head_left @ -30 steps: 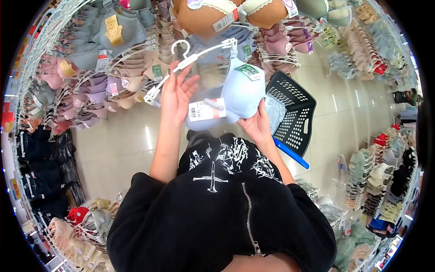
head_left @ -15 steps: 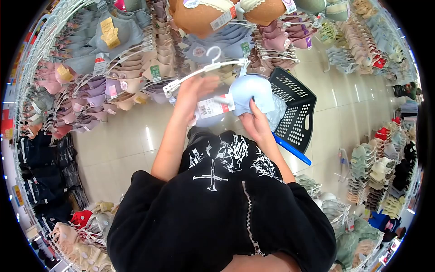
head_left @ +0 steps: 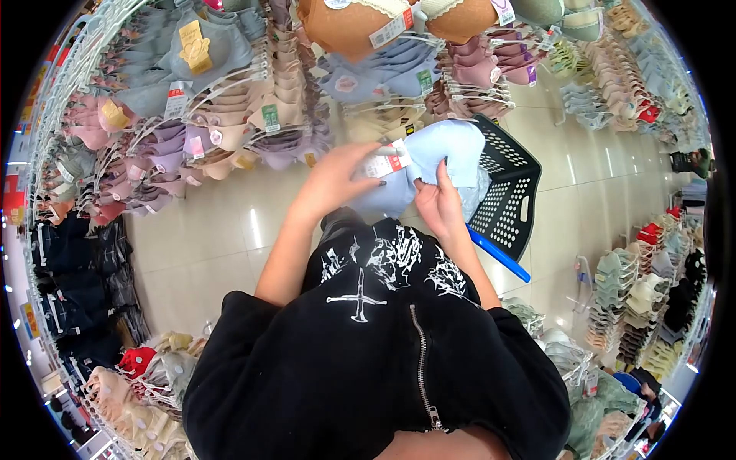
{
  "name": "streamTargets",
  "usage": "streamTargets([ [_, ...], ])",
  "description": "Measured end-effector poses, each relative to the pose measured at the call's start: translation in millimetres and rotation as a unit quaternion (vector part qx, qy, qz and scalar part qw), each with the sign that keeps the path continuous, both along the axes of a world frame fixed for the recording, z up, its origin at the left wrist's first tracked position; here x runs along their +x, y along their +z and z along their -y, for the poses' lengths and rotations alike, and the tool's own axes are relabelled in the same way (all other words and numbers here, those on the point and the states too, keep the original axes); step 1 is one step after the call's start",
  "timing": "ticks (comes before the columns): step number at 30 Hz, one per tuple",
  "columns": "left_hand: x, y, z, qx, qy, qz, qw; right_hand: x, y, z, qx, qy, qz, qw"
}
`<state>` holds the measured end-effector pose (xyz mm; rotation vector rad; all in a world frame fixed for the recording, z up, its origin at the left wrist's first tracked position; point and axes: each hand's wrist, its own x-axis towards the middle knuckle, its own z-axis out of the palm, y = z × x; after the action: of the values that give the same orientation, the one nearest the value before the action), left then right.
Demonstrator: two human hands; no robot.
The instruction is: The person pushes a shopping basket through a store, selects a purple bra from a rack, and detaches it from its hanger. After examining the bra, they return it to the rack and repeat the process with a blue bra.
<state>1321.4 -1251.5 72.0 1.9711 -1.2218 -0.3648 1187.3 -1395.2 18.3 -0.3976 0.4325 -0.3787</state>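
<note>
A light blue bra (head_left: 452, 149) hangs between my hands in front of my torso. My right hand (head_left: 441, 201) pinches its lower edge, thumb up against the cup. At the bra's left side my left hand (head_left: 341, 178), slightly blurred, has thumb and fingers apart around a red-and-white price tag (head_left: 389, 159). I cannot make out whether its fingertips touch the fabric. Just right of the bra is a black perforated basket (head_left: 515, 184) with a blue handle (head_left: 498, 257); pale blue wrapped fabric shows at its left side.
Racks of grey, pink and purple bras (head_left: 165, 146) stand at the left and ahead. An orange-brown bra (head_left: 353, 31) hangs at the top. More racks (head_left: 613, 295) are at the right, dark garments (head_left: 73, 276) at the left. Tiled floor (head_left: 207, 245) shows between them.
The white hanger seen above my hands is no longer visible. My left hand has moved right toward the price tag, its fingers now spread. The bra and my right hand have shifted slightly right.
</note>
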Motion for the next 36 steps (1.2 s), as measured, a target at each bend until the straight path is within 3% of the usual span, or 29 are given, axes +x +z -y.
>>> streamTargets([
  [5, -13.2, -5.5, 6.0, -0.031, 0.036, 0.068, 0.997, -3.3, 7.4, 2.9, 0.049, 0.019, 0.026, 0.998],
  [11, -24.7, 11.3, 16.6, 0.013, 0.071, -0.057, 0.996, -1.6, -5.2, 0.3, 0.02, -0.009, 0.022, 1.0],
  [15, -40.1, -4.7, 26.7, -0.047, 0.028, -0.043, 0.998, -5.9, -10.5, 1.9, 0.052, 0.01, 0.053, 0.997],
  [18, -46.3, -8.5, 32.0, -0.055, 0.066, -0.118, 0.989, -10.6, -17.2, 2.3, -0.023, -0.017, 0.044, 0.999],
  [21, -47.2, -0.4, 33.6, -0.039, 0.045, -0.097, 0.994, -11.8, -1.8, -2.8, -0.152, -0.032, 0.003, 0.988],
  [24, -45.2, 3.1, 31.5, 0.017, 0.02, -0.047, 0.999, -13.4, 3.8, 0.7, -0.162, -0.042, -0.029, 0.985],
  [27, -40.5, 5.5, 28.5, -0.063, 0.054, 0.073, 0.994, -19.6, 7.6, 11.8, -0.176, -0.051, -0.025, 0.983],
  [30, -27.2, 18.5, 21.4, -0.033, 0.054, 0.117, 0.991, -22.4, 16.1, 16.0, -0.165, -0.05, -0.041, 0.984],
  [36, -28.9, 22.2, 25.9, -0.129, 0.065, 0.121, 0.982, -19.9, 19.1, 16.2, -0.185, -0.041, -0.038, 0.981],
])
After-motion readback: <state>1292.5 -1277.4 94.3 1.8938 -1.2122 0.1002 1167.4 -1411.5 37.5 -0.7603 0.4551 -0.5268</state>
